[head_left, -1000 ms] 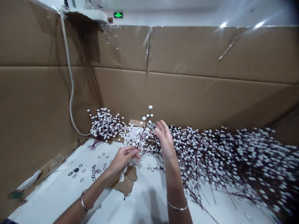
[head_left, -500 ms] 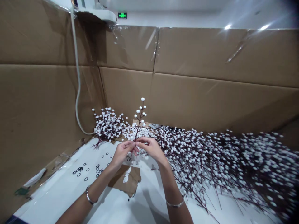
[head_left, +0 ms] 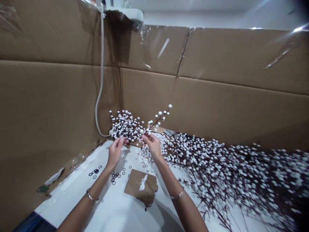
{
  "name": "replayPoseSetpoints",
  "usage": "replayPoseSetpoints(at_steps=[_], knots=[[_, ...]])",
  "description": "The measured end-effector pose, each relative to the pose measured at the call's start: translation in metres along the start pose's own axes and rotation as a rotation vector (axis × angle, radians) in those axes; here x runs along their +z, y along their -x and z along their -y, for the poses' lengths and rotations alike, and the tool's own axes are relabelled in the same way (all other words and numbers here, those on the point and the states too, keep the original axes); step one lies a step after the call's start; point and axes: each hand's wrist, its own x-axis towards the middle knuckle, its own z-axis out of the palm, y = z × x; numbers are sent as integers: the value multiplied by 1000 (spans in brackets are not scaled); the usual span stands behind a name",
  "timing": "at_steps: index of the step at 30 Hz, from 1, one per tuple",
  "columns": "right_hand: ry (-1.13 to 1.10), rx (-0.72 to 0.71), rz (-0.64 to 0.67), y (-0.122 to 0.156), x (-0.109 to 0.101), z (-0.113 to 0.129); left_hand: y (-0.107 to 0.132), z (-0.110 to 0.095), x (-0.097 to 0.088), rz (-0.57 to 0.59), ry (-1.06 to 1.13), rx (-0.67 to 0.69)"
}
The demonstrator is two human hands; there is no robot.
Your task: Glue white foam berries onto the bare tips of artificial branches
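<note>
My right hand (head_left: 151, 145) pinches the stem of a dark twig with white berries (head_left: 159, 117), which slants up to the right above the table. My left hand (head_left: 116, 149) hovers just left of it, fingers curled and apart, holding nothing I can see, near a small bunch of berry twigs (head_left: 124, 125) at the back corner. Small black rings (head_left: 116, 175) lie scattered on the white table under the left hand.
A big heap of white-berry twigs (head_left: 229, 174) covers the right side of the table. A torn piece of brown cardboard (head_left: 141, 187) lies between my forearms. Cardboard walls (head_left: 217, 96) enclose the table at the back and left. A white hose (head_left: 100, 80) hangs in the corner.
My left hand has let go of the twig, which my right hand now holds alone, tilted to the right. Both hands moved toward the back corner, and my view swung left.
</note>
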Motion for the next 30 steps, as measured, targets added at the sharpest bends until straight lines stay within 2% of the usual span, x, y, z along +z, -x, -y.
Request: replayPoseSetpoints(at_steps=[1,2,3,6,10,19,25,30], knots=[[-3,-8,2,-9,7,-5,-8,12,-13,-140,-122,50],[-5,-17,7,-17,15,-11,-16,24,-26,-222,-240,65],[-6,-24,17,-25,23,-18,-23,36,-38,-240,-279,48],[4,-32,72,-41,46,-44,-37,66,-61,-189,-311,-26],[30,-41,147,-47,69,-75,-45,87,-72,-68,-267,-126],[86,-36,196,-49,87,-114,-52,106,-81,63,-125,-270],[95,-45,175,-49,91,-123,-52,99,-82,72,-49,-321],[118,-57,78,-46,91,-129,-51,95,-82,75,-3,-344]])
